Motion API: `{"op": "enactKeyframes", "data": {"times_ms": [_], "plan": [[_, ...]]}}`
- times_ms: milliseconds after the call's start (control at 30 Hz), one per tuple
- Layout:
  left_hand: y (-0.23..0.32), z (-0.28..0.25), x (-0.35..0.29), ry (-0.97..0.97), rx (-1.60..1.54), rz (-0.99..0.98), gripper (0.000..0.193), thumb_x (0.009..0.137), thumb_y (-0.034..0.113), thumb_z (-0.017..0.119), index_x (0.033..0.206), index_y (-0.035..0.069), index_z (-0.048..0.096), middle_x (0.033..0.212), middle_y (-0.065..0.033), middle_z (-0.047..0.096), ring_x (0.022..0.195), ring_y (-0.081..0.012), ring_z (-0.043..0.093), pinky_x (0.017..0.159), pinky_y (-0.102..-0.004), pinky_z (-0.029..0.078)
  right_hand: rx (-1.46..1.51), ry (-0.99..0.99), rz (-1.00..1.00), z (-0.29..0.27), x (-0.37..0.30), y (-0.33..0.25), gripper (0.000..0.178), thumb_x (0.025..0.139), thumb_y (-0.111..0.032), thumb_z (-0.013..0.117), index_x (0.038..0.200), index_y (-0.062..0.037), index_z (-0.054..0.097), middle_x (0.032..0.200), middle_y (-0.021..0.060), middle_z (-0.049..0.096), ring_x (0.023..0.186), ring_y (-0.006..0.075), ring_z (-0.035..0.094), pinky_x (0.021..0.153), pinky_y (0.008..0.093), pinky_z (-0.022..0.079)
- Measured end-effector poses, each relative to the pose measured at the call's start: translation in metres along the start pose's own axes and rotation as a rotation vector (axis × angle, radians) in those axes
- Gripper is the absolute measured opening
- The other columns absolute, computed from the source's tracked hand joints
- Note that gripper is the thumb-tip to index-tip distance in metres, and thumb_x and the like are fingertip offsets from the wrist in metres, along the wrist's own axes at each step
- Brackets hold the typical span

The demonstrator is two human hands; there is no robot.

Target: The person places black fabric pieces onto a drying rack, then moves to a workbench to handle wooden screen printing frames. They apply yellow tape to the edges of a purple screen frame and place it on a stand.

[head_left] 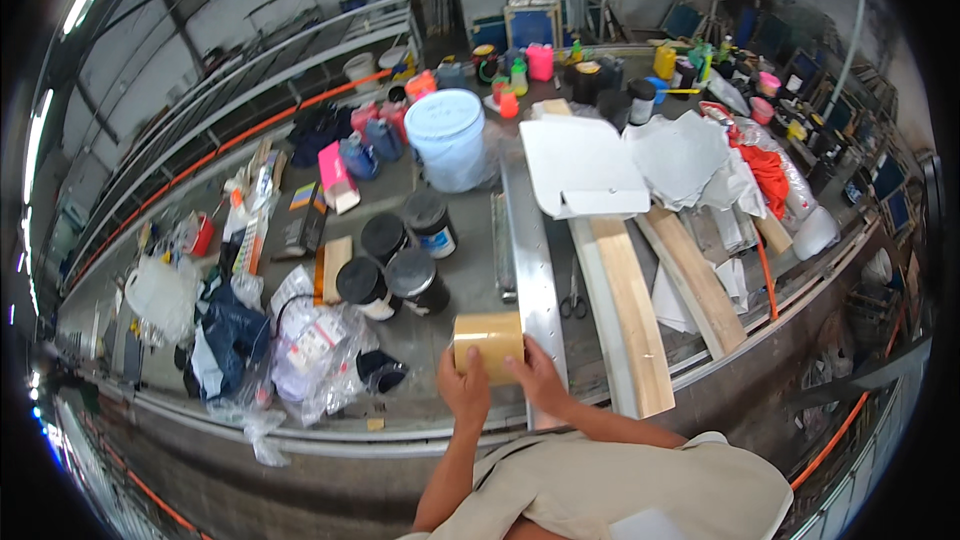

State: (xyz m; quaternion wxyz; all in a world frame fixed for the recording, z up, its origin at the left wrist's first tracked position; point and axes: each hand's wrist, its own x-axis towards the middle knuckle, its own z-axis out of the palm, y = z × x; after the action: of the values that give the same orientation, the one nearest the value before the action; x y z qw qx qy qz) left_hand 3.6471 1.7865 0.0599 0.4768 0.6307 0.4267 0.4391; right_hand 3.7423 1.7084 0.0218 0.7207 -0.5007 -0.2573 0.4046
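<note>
Between my two hands is a wide roll of tan tape (488, 332), glossy, above the near edge of the table. My left hand (464, 392) grips its lower left side, with the thumb laid on the face of the roll. On the right side my right hand (541, 378) is closed round its edge, thumb toward the front. The far side of the roll and some fingertips are hidden. Several black lidded jars (416, 278) stand just beyond and to the left. To the right of the roll runs a long metal strip (535, 285), with black scissors (573, 302) beside it.
A white lidded bucket (447, 155) stands farther back. Wooden boards (632, 325) and white sheets (585, 165) lie to the right. Plastic bags (325, 345) and dark cloth (236, 328) crowd the left. Bottles and an orange rag (765, 178) fill the far right.
</note>
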Motion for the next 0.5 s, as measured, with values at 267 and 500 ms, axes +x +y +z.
{"op": "enactKeyframes", "data": {"times_ms": [267,500], "plan": [[-0.021,0.01,0.004,0.078,-0.27,-0.148,0.043,0.103,0.036,0.055,0.083,-0.002,0.059,0.072,-0.0018,0.059,0.066,-0.0097,0.05,0.06,-0.0291,0.042,-0.616,-0.039,-0.46,-0.016,0.01,0.019,0.064,0.082,-0.055,0.076,0.115,-0.0003,0.065,0.097,0.0194,0.067,0.09,0.0294,0.069,0.08,0.0361,0.053],[-0.085,-0.061,0.005,0.225,0.314,-0.04,0.047,0.095,0.04,0.067,0.078,-0.004,0.064,0.068,-0.0016,0.058,0.064,-0.0116,0.052,0.062,-0.0299,0.046,-0.616,0.005,-0.33,-0.022,-0.016,-0.009,0.052,0.082,-0.052,0.073,0.089,-0.0001,0.07,0.075,0.0114,0.066,0.065,0.0138,0.062,0.06,0.0333,0.049]]}}
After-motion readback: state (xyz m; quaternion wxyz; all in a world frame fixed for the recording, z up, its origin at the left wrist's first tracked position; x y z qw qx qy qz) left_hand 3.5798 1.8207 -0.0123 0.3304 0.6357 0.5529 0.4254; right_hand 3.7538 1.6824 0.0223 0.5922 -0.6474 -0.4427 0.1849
